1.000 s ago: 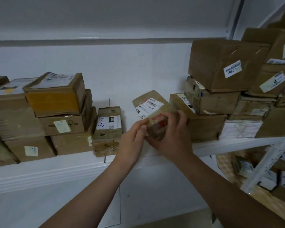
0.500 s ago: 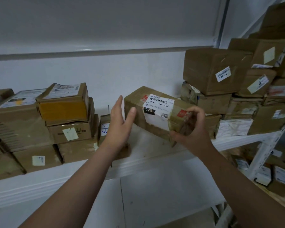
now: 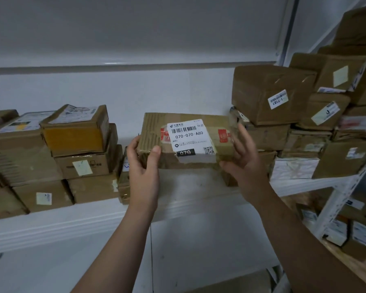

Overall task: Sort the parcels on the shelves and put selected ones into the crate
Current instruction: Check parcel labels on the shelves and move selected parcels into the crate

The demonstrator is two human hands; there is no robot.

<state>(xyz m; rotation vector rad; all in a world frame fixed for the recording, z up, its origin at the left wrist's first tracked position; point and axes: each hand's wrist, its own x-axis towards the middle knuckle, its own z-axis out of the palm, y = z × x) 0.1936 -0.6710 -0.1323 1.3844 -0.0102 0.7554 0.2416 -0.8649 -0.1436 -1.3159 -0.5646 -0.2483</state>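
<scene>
Left hand [image 3: 143, 166] grips the parcel [image 3: 187, 144] (label [image 3: 190, 134] 070-070-A80) at one end; right hand [image 3: 244, 161], fingers spread, rests against the other.

A brown taped parcel [image 3: 186, 142] sits level, white label facing up (070-070-A80). The left hand [image 3: 143, 166] grips one end; the right hand [image 3: 244, 163] supports the other.

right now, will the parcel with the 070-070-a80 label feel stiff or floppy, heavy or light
Probably stiff: the parcel is cardboard and shows square edges though the left hand holds just one end. Likely light for its size, as the right hand only rests straight fingers on it. Glossy tape may be slippery.
</scene>
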